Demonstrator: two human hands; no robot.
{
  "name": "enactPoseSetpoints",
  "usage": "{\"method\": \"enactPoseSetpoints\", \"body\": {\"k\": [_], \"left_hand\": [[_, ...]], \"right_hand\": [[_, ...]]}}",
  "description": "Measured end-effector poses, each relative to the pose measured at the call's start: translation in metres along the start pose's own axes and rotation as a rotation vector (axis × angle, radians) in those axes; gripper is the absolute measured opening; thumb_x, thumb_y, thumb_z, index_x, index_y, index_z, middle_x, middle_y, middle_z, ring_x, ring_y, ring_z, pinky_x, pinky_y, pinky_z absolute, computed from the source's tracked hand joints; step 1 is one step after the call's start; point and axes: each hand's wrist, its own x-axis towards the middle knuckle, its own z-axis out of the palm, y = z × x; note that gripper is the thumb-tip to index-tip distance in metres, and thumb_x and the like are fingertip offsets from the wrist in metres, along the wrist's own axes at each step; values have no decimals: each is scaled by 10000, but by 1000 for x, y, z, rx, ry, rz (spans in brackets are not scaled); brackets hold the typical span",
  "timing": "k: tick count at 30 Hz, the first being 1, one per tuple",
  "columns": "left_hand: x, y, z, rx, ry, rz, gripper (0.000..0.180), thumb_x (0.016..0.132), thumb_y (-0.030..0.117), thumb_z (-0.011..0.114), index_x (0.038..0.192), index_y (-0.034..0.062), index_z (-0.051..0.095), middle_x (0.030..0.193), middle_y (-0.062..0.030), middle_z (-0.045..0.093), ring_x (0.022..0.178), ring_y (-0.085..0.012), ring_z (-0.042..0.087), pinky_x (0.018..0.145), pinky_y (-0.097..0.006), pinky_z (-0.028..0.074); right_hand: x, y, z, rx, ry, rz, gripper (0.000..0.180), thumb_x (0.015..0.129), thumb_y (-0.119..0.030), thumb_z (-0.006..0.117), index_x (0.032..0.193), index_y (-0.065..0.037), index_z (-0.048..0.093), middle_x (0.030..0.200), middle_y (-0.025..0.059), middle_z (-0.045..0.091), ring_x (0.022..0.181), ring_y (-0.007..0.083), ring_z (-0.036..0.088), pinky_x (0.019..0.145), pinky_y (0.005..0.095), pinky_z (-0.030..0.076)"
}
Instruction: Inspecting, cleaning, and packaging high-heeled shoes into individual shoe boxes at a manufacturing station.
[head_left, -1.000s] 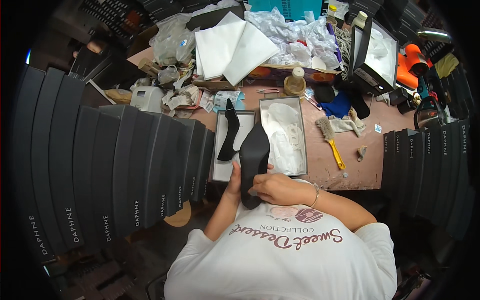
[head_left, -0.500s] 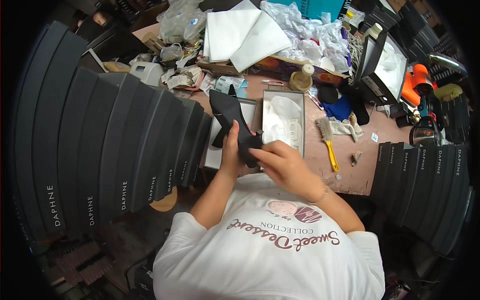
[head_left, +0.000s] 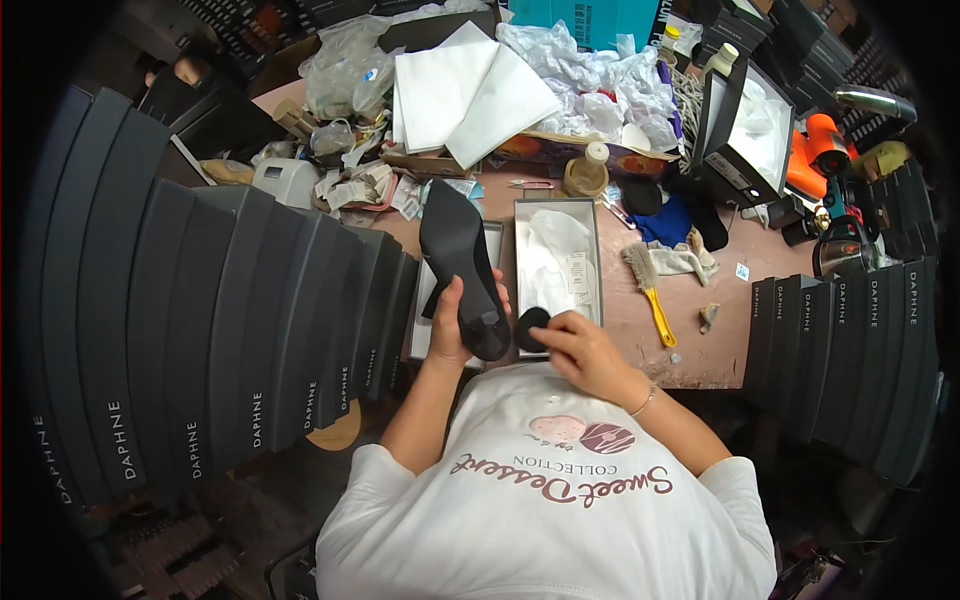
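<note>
In my left hand (head_left: 450, 335) is a black heeled shoe (head_left: 455, 240), its sole turned toward me and its heel end lowest. The fingers wrap round the heel part. My right hand (head_left: 595, 360) pinches a round black pad (head_left: 530, 328) just right of the heel, apart from it. Behind the shoe lies a shallow grey box part with a white inside (head_left: 424, 338), largely covered. A black shape in it is mostly hidden by the shoe. To its right, an open grey shoe box (head_left: 598, 225) holds white tissue paper (head_left: 555, 250).
Dark shoe boxes (head_left: 205, 330) stand stacked at left, more (head_left: 840, 350) at right. A yellow-handled brush (head_left: 656, 312) lies right of the open box. Beyond are a bottle (head_left: 586, 172), a blue cloth (head_left: 668, 228), white sheets (head_left: 445, 95), crumpled tissue (head_left: 590, 75) and an orange tool (head_left: 822, 145).
The shoe has turned so that its sole faces me more fully. My right hand has drawn away from the heel, down and to the right, and the round black pad now shows.
</note>
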Motion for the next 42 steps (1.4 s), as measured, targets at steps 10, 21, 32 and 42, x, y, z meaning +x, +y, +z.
{"method": "enactPoseSetpoints", "body": {"k": [10,21,32,42], "left_hand": [[8,7,-8,716,-29,60,625,968,534,406,1203,-29,544,1121,-139,566,986,-191,573,853,-281,445],[1,-12,6,343,71,-368,627,971,540,366,1415,101,314,1336,-165,466,1198,-316,508,989,-491,427],[2,-57,17,-435,-120,-561,483,927,436,504,1233,62,517,1114,-200,603,980,-419,611,929,-591,481],[29,-70,-10,-355,357,-301,332,958,371,470,1127,107,580,1050,-97,635,922,-249,635,876,-392,528]], "right_hand": [[20,39,-37,44,-57,211,283,808,-41,625,1086,-2,663,953,145,596,896,293,599,803,338,473],[38,38,-16,617,92,432,387,773,-127,707,1097,33,567,999,85,605,931,142,560,797,301,478],[55,13,-28,222,-232,-118,442,792,-232,723,1114,32,576,1022,170,580,966,323,573,865,352,451],[6,30,-21,-231,100,-67,301,795,-61,595,1087,-3,638,1048,144,608,960,277,585,842,371,461]]}}
